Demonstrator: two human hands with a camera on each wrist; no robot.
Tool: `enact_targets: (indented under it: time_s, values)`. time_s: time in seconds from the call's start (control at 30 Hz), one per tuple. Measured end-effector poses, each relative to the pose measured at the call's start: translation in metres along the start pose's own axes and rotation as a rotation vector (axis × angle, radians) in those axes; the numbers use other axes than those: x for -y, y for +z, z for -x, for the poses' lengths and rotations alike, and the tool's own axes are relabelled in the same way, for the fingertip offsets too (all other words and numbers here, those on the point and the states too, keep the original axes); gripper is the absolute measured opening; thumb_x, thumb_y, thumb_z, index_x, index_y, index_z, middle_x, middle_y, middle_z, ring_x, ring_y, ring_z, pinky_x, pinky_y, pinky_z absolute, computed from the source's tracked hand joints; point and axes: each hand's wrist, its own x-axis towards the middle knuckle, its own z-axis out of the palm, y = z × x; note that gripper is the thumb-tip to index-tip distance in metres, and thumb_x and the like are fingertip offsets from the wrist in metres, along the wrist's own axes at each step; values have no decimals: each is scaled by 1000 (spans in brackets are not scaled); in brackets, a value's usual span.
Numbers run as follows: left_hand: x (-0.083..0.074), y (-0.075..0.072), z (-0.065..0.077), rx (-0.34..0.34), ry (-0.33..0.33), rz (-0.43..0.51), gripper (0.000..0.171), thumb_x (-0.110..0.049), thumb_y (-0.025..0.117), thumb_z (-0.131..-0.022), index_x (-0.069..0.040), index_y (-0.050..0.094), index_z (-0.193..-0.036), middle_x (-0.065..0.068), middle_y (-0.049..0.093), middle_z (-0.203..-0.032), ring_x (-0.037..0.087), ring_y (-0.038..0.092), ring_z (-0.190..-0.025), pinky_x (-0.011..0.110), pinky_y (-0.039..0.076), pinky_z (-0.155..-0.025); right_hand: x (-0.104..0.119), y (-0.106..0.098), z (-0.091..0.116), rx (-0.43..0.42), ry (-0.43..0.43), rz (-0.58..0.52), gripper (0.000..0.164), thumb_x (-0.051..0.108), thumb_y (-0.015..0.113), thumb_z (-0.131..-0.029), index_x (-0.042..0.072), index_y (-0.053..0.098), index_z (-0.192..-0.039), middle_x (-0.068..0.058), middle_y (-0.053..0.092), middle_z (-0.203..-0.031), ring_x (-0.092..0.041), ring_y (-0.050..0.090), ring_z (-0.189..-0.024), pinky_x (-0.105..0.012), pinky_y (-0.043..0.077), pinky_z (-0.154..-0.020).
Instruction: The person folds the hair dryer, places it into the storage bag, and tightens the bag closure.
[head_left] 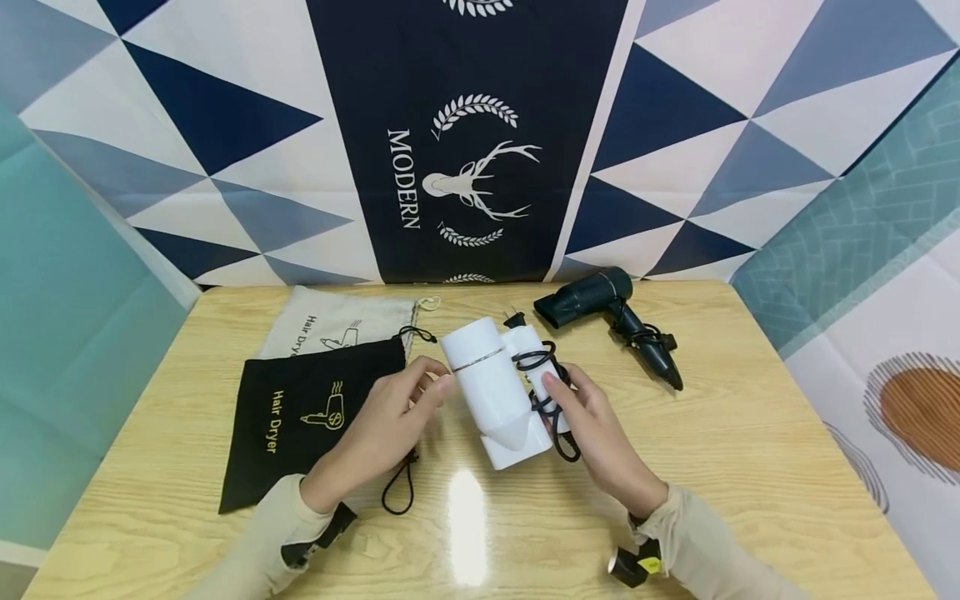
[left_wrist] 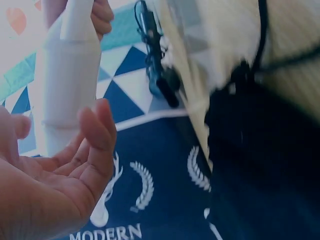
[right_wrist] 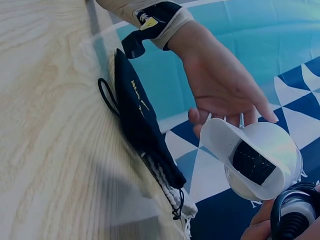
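Observation:
A white hair dryer (head_left: 491, 392) is held above the table, its nozzle pointing toward the person. My right hand (head_left: 596, 429) grips its folded handle, around which a black cord (head_left: 551, 392) is wound; the plug (head_left: 514, 319) sticks out at the far end. On the dryer's left side, my left hand (head_left: 397, 408) has loosely bent fingers and holds nothing. In the left wrist view a small gap seems to lie between that hand and the barrel (left_wrist: 67, 90). The open nozzle mouth (right_wrist: 250, 160) shows in the right wrist view.
At the back right lies a black hair dryer (head_left: 592, 300) with its cord wrapped around the handle. A black drawstring bag (head_left: 300, 425) lies at left, overlapping a beige drawstring bag (head_left: 307, 312). Patterned cloth (head_left: 465, 233) stands behind the wooden table (head_left: 697, 467).

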Motion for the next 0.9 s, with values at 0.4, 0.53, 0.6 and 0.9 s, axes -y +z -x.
enact_targets:
  time_s: [0.4,0.53,0.6,0.9]
  values:
    - [18,-22,3,-92,-15,-174,15,-29,61,-100,-15,64,-105,-7,56,-75,7,53,-60,26,45,-55,-1,0,-2,3,-21,-22,43,34,44,-107,-1,45,-132,-9,57,-93,-12,56,-72,-25,50,-62]
    - [23,-24,1,-105,-11,-248,13,-28,63,-98,-15,63,-97,-7,55,-71,8,51,-59,27,44,-55,0,0,-2,11,-20,-38,43,35,42,-107,-2,45,-130,-8,56,-92,-11,55,-71,-25,49,-62]
    - [28,-23,-1,-106,-20,-298,13,-27,64,-97,-15,62,-92,-7,53,-69,8,49,-58,27,42,-54,1,0,-2,13,-17,-41,43,35,42,-107,-2,45,-131,-8,56,-92,-11,55,-70,-25,49,-62]
    - [57,-16,-7,-44,-102,-464,30,-26,68,-95,-14,51,-73,-3,43,-56,12,39,-44,28,29,-42,-1,2,-2,16,-3,-23,41,32,42,-108,-2,45,-132,-8,57,-91,-13,55,-69,-25,49,-62]
